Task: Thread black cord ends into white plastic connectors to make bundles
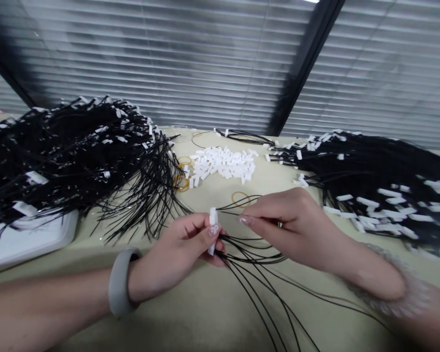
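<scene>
L forearm (40, 309) w/ gry wristband (119, 282) | L fingers (204, 239) pinched on wht connector (213, 217) | R fingers (260, 208) pinched on blk wire (230, 212)

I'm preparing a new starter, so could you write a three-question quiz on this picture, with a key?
1. Which hand holds the white connector?
2. True or false: the loose white pieces lie farther from the camera than that connector, between the left heap of black wires and the right heap of black wires.
3. Fill in: a grey ____ circles the left wrist.

Key: 1. The left hand. 2. True. 3. Band.
</scene>
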The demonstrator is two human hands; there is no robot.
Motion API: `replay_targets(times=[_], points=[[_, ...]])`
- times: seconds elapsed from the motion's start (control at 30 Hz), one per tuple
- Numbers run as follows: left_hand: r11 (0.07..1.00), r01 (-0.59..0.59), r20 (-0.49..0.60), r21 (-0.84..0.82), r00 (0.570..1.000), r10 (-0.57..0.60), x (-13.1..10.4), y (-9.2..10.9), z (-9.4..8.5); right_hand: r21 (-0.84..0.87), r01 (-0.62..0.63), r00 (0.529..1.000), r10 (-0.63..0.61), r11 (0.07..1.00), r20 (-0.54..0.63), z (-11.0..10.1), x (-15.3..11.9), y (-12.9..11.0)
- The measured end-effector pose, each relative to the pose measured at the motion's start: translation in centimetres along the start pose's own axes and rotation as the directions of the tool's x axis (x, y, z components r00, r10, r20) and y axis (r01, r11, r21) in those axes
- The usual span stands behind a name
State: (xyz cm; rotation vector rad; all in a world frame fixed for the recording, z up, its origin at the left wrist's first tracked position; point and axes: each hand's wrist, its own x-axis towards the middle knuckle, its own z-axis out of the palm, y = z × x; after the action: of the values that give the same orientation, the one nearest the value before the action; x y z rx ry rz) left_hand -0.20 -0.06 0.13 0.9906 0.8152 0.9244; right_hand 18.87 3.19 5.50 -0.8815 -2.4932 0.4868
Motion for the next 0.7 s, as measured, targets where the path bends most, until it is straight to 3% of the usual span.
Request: replay_targets(times=[0.3, 0.6, 0.7], points=[[1.0, 0.015, 0.019, 0.007, 1.0, -0.015, -0.01, 0.12, 0.07, -0.067, 0.068, 0.997, -0.066, 0.995, 0.034, 0.04, -0.17, 0.01], [0.988, 0.002, 0.048, 0.157, 0.999, -0.01, -0.09, 0.33, 0.34, -0.04, -0.087, 0.992, 0.083, 0.995, -0.096, 0.63, -0.11, -0.31], [0.987, -0.003, 0.057, 0.163, 0.998, -0.006, -0.11, 0.32, 0.41, -0.055, -0.072, 0.994, 0.067, 0.996, -0.092, 0.99, -0.09, -0.33]])
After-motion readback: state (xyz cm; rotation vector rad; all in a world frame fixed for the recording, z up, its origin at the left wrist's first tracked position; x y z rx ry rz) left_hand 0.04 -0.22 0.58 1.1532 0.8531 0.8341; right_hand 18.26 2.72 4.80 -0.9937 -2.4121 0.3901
